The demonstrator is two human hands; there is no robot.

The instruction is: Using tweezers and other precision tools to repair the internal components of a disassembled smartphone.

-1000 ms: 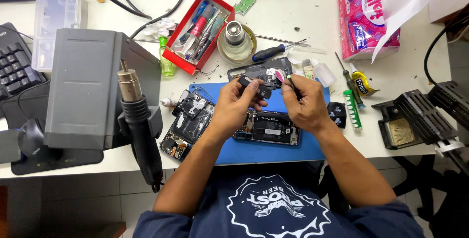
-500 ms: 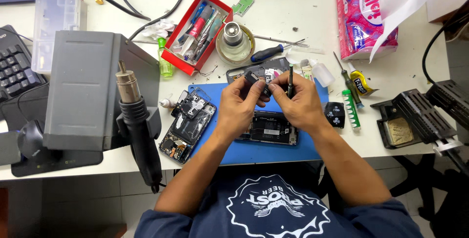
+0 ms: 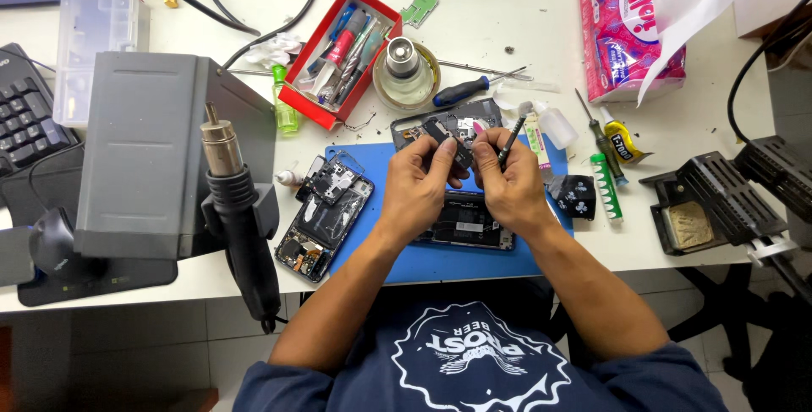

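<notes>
Matt blue rubbery mat [image 3: 423, 260], glossy pink plastic tissue pack [image 3: 622, 27], shiny metal nozzle [image 3: 220, 143]

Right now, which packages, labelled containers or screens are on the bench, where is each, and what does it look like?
Tissue pack: far right of the bench, soft pink-and-white block, white sheet over it.
Red box: far centre, open rectangle holding tools.
Yellow tube: right of the blue mat, small, black label.
Green bottle: beside the red box, slim.
Screens: none lit.

Dark blue T-shirt [image 3: 482, 370] with white round print, bare forearms
</notes>
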